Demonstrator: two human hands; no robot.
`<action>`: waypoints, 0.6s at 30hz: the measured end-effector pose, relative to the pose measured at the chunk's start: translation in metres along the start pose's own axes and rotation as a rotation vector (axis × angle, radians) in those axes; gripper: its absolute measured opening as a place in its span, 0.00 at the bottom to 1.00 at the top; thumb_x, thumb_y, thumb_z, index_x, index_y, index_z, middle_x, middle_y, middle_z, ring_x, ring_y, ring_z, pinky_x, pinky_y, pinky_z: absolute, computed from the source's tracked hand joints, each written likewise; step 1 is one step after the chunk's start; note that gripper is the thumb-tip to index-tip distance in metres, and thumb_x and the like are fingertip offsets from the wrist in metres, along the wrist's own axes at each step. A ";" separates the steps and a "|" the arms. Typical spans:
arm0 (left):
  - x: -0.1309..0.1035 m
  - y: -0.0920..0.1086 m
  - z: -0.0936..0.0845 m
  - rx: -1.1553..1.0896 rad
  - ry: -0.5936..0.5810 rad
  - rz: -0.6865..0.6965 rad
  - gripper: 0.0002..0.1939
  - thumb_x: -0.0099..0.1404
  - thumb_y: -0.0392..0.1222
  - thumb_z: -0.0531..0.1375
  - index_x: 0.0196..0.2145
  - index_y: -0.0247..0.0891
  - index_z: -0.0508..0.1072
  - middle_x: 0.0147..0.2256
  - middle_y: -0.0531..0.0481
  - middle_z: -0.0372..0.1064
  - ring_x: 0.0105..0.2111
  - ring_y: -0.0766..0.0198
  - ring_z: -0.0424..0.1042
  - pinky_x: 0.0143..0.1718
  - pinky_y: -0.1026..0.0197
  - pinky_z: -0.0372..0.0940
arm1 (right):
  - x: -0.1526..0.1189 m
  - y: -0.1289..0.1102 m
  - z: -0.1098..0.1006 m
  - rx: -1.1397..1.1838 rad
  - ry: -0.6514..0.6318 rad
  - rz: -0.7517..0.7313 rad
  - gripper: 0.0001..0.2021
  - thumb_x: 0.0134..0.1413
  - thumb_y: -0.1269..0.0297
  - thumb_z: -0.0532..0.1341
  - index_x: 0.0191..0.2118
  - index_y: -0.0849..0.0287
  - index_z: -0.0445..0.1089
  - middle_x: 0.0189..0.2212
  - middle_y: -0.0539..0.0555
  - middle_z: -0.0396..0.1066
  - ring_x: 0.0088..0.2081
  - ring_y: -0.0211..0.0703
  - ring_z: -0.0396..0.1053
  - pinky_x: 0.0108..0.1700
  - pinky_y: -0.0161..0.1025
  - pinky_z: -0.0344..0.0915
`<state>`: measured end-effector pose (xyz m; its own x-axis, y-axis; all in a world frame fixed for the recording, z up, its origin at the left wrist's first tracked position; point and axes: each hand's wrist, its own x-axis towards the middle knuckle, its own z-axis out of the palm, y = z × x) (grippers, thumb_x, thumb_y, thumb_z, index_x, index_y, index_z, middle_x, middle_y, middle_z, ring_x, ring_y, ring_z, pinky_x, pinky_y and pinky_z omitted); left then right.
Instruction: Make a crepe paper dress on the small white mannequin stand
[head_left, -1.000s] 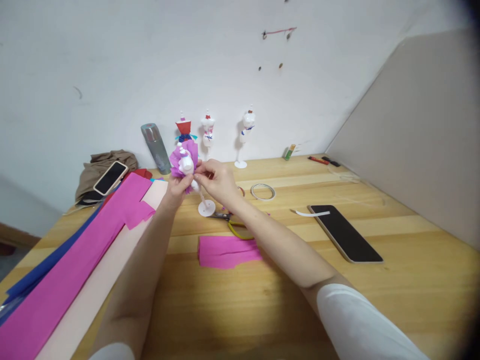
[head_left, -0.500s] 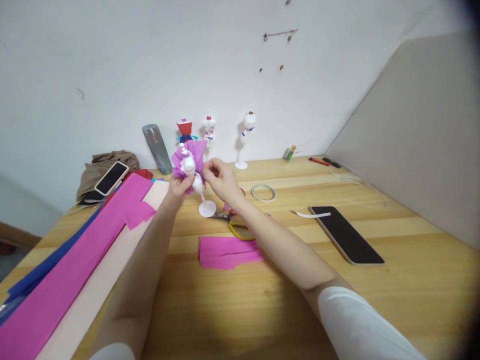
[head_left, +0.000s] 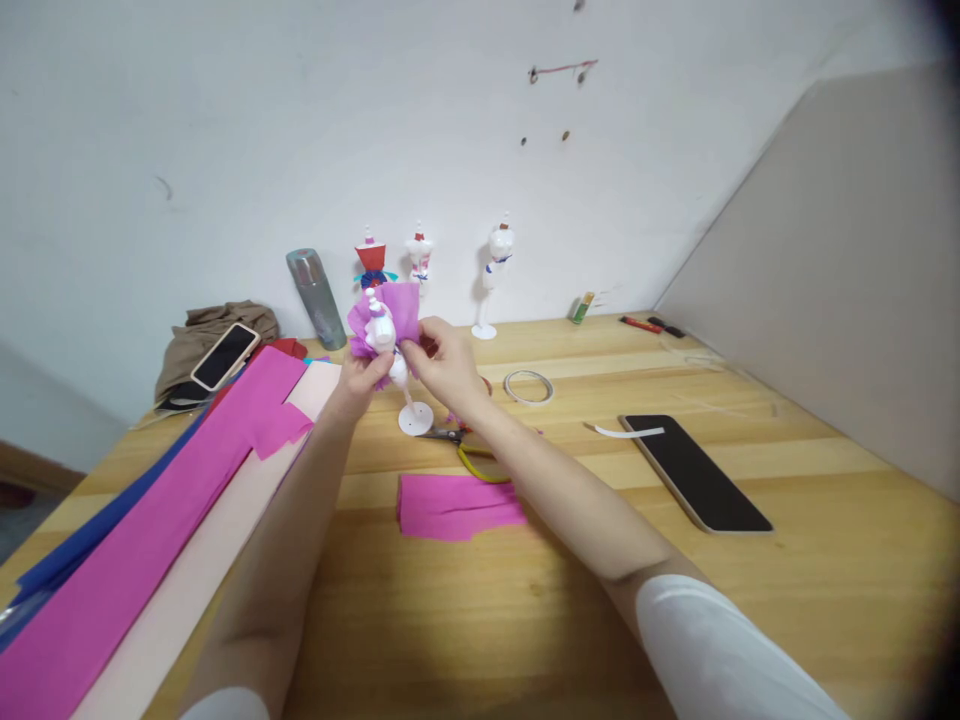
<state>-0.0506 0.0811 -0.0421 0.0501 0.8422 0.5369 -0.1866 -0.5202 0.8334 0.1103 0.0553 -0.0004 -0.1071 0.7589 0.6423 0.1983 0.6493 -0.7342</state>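
Note:
A small white dress form [head_left: 383, 334] on a thin stem with a round white base [head_left: 415, 419] leans slightly in my grip. Pink-purple crepe paper [head_left: 402, 303] fans out behind its torso. My left hand [head_left: 361, 385] is closed around its waist, thumb in front. On the other side, my right hand [head_left: 444, 362] pinches the gathered crepe paper at the waist between thumb and fingers. Below the base lie yellow-handled scissors [head_left: 480, 466], partly hidden by my right forearm. A folded strip of bright pink crepe paper [head_left: 450, 507] is nearer to me.
Long pink [head_left: 172, 510] and pale crepe sheets [head_left: 217, 560] cover the table's left side. A phone [head_left: 225, 356], brown cloth [head_left: 217, 318] and flask [head_left: 315, 300] stand behind. Several dressed forms line the wall, one white form [head_left: 487, 280] among them. A tape roll [head_left: 529, 387] and tablet-like phone [head_left: 697, 475] lie right.
My right hand has shifted its fingers closer against the crepe paper at the waist. The dress form and paper have moved slightly right; the left hand keeps its hold.

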 end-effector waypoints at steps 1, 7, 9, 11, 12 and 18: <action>0.000 0.001 0.000 -0.007 -0.010 0.002 0.24 0.53 0.59 0.72 0.42 0.42 0.77 0.37 0.48 0.78 0.42 0.56 0.79 0.46 0.57 0.74 | 0.000 0.001 0.000 -0.008 0.008 -0.002 0.07 0.55 0.61 0.57 0.28 0.55 0.61 0.25 0.48 0.62 0.30 0.40 0.61 0.34 0.39 0.59; 0.000 0.008 0.006 0.013 -0.022 0.012 0.25 0.54 0.61 0.71 0.43 0.42 0.78 0.42 0.46 0.79 0.45 0.54 0.78 0.52 0.55 0.72 | 0.000 0.005 -0.003 -0.008 0.037 0.021 0.08 0.54 0.60 0.56 0.27 0.54 0.58 0.24 0.47 0.59 0.29 0.40 0.59 0.32 0.39 0.55; 0.000 0.009 0.006 0.020 -0.019 0.012 0.26 0.54 0.62 0.71 0.43 0.42 0.78 0.42 0.46 0.79 0.45 0.54 0.78 0.52 0.55 0.72 | -0.001 0.005 -0.003 -0.006 0.043 0.027 0.08 0.54 0.60 0.55 0.27 0.54 0.57 0.23 0.47 0.58 0.29 0.40 0.58 0.32 0.39 0.55; -0.001 0.008 0.006 0.030 -0.020 0.026 0.26 0.55 0.62 0.70 0.43 0.42 0.78 0.42 0.46 0.78 0.45 0.54 0.78 0.52 0.55 0.72 | -0.001 0.004 -0.003 -0.009 0.050 0.017 0.08 0.53 0.60 0.55 0.26 0.54 0.57 0.24 0.47 0.58 0.28 0.40 0.58 0.32 0.39 0.55; -0.001 0.008 0.005 0.036 -0.020 0.031 0.25 0.55 0.62 0.70 0.43 0.42 0.77 0.42 0.46 0.78 0.46 0.54 0.78 0.52 0.56 0.72 | -0.001 0.003 -0.003 -0.013 0.055 0.009 0.08 0.53 0.61 0.55 0.27 0.54 0.57 0.24 0.47 0.59 0.29 0.40 0.58 0.33 0.39 0.55; -0.001 0.003 0.001 0.095 -0.003 0.045 0.25 0.57 0.62 0.68 0.44 0.42 0.77 0.39 0.47 0.77 0.42 0.56 0.77 0.44 0.58 0.73 | -0.002 0.002 -0.007 -0.085 0.126 -0.040 0.07 0.52 0.64 0.54 0.26 0.53 0.54 0.24 0.47 0.58 0.29 0.40 0.59 0.34 0.40 0.57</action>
<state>-0.0506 0.0785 -0.0400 0.0469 0.8174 0.5742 -0.0949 -0.5685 0.8172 0.1173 0.0551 -0.0017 0.0056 0.7170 0.6970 0.2784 0.6684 -0.6898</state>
